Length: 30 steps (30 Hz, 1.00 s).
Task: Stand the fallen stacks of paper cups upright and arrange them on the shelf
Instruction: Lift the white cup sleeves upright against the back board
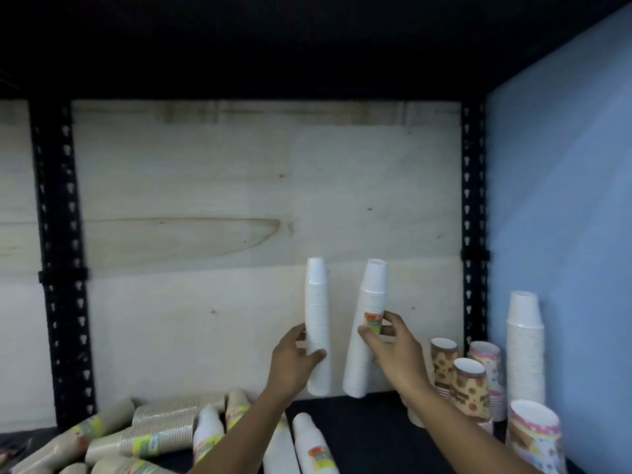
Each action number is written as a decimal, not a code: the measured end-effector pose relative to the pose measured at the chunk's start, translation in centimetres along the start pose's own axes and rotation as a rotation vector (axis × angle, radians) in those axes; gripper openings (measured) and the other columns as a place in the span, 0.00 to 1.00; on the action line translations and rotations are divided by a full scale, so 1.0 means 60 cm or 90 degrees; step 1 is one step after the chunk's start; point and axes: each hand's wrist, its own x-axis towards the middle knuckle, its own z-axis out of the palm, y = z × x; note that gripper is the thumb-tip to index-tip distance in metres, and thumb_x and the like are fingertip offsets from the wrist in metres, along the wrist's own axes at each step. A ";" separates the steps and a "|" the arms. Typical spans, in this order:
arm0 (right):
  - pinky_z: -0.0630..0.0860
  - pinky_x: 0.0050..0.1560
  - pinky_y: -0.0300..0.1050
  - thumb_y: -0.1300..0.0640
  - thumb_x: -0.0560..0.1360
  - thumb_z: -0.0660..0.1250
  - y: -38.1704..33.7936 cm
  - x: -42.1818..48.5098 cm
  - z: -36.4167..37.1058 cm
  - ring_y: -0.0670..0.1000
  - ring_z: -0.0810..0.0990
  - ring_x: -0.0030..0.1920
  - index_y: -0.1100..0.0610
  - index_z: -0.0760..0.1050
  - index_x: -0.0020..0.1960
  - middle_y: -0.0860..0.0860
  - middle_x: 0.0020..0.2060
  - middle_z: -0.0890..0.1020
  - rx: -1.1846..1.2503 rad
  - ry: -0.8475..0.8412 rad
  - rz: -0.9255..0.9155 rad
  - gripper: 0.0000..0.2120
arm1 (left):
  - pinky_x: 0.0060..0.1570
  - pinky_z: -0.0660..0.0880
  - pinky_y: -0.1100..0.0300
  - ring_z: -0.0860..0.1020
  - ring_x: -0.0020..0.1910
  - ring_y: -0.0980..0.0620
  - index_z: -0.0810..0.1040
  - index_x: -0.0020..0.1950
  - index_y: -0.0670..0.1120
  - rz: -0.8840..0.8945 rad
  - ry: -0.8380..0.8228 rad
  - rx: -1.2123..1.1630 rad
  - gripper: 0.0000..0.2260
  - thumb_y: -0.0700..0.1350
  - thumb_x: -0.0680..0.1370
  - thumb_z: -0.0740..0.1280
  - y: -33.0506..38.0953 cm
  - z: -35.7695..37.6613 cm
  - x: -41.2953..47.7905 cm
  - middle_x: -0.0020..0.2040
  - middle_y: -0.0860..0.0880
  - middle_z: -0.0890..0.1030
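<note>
Left hand point(297, 352) grips upright white stack point(317, 302); right hand point(393, 340) pinches tilted white stack point(372, 295), bases seemingly just above shelf point(359, 432).

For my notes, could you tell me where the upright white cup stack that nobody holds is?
In the head view, that white stack stands at far right beside the blue wall, next to the patterned cups.

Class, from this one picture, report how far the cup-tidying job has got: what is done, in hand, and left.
Done: a tall white stack and several patterned stacks stand at the right. In hand: the left hand grips one upright white stack; the right hand holds a tilted labelled stack. Left: brown stacks and white stacks lie fallen in front.
</note>
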 end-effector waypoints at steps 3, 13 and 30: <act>0.80 0.54 0.48 0.44 0.76 0.72 0.033 0.005 0.026 0.43 0.81 0.49 0.48 0.74 0.66 0.41 0.49 0.81 -0.026 -0.015 0.041 0.21 | 0.53 0.82 0.52 0.83 0.51 0.52 0.73 0.68 0.51 -0.019 -0.031 -0.015 0.27 0.44 0.72 0.78 -0.018 0.010 -0.008 0.60 0.52 0.80; 0.71 0.43 0.35 0.47 0.76 0.73 0.086 0.020 0.048 0.44 0.79 0.46 0.52 0.74 0.67 0.41 0.46 0.79 -0.076 -0.013 0.029 0.22 | 0.51 0.83 0.43 0.84 0.53 0.49 0.74 0.68 0.53 -0.078 -0.119 -0.096 0.25 0.43 0.73 0.77 -0.066 0.028 -0.011 0.60 0.51 0.80; 0.79 0.61 0.47 0.52 0.75 0.76 0.116 0.012 0.065 0.46 0.81 0.57 0.54 0.73 0.67 0.49 0.60 0.82 -0.078 -0.075 0.043 0.24 | 0.54 0.81 0.59 0.82 0.57 0.54 0.71 0.74 0.53 -0.069 -0.210 -0.028 0.26 0.44 0.77 0.74 -0.078 0.015 -0.004 0.61 0.51 0.79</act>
